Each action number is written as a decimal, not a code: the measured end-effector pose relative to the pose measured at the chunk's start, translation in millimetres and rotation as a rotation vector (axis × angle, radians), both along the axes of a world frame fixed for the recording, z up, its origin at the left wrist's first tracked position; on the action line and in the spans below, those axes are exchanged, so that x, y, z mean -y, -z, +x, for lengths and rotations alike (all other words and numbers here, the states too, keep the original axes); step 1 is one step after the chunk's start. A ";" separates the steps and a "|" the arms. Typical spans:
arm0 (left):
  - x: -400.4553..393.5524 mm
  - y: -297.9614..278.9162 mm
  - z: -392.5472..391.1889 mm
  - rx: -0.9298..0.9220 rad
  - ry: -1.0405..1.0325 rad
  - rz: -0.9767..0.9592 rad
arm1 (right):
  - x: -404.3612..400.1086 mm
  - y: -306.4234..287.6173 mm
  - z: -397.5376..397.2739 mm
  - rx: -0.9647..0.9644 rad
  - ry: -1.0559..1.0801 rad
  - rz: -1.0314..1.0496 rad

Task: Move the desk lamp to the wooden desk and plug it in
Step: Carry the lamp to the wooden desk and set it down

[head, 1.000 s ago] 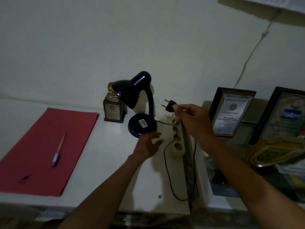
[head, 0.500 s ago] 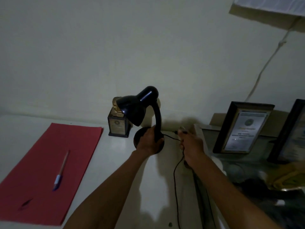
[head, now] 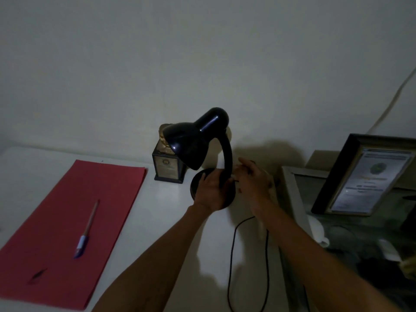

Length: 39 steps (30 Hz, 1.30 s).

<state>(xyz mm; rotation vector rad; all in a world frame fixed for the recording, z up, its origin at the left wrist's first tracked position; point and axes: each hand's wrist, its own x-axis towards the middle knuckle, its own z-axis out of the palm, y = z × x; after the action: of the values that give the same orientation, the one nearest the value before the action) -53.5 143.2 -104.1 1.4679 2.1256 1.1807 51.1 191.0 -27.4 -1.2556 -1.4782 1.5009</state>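
At the far left of the white surface we see a red folder lying flat with a pen resting on it. Just past its upper right corner stands a small dark trophy, close against the wall, and partly in front of it hangs the shade of the black desk lamp, whose round base sits on the same white surface. Our left hand lies over that base with its fingers curled round the foot of the bent neck, holding the lamp upright. Just to the right, our right hand hovers beside the neck with fingers bent and bunched; it seems to be pinching something small, perhaps the plug end of the cord, but the dim light leaves us unable to tell for sure. The black cord loops down from there toward the near edge. Farther right a framed certificate leans on a glass-topped stand.

We judge the task to be at its start: the lamp is gripped and looks ready to lift, but it has not yet left this white surface. No wooden desk is in view, so carrying it over, setting it down and plugging it in all remain.
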 end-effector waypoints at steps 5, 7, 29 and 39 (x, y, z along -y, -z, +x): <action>-18.0 -19.0 3.9 0.201 -0.022 -0.125 | -7.7 -6.1 -4.0 -0.033 -0.078 0.027; -18.6 -21.2 4.2 0.131 0.013 -0.095 | -8.7 -8.6 -2.2 -0.018 -0.101 0.075; 73.7 -43.3 32.9 0.008 0.104 -0.006 | 69.0 -34.2 69.5 -0.053 -0.068 0.118; 140.4 -95.6 93.8 -0.132 0.218 0.124 | 132.0 -61.5 148.6 -0.089 -0.053 0.188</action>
<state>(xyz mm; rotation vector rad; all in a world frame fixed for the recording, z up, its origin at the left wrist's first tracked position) 40.3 2.8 -8.5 1.8272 1.9403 1.1813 199.7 59.0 34.1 -1.0333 -1.5646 1.3971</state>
